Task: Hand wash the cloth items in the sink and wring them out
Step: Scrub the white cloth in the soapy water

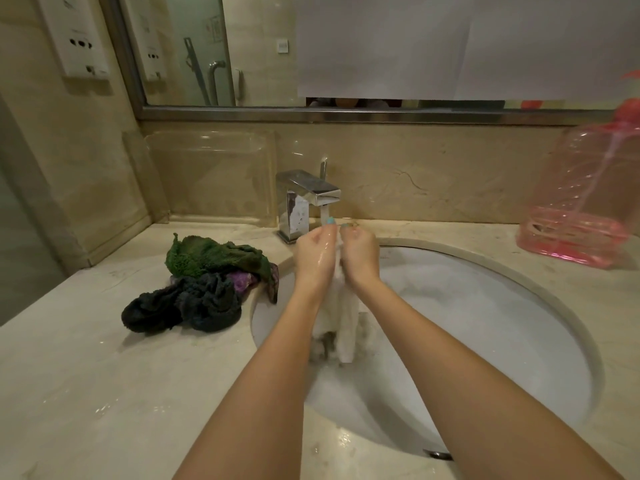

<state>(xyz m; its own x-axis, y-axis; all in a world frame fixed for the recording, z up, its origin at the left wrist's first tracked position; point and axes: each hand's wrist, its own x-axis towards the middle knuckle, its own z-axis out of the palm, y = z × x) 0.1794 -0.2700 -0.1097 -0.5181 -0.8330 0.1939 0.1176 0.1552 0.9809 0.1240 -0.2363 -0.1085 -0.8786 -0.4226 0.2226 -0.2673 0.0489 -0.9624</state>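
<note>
Centre of frame: white cloth (341, 317), greyer at its wet lower end. Left of centre, a heap: dark green towel (207, 254) on top, purple cloth (242, 280) with a mottled look beneath it, black cloth (187, 303) lowest. Fingernails (330, 221) teal. Faucet (304, 195) shiny silver. Sink (485, 306) white. Counter (104, 375) cream marble with faint brownish veining. Wall (433, 202) behind is beige, with one dark vein. Right edge: see-through pink jug (585, 199). Top of frame: plain white paper (450, 46).

Beige marble counter (86, 375) and wall (433, 174) below a framed mirror (258, 57).
</note>
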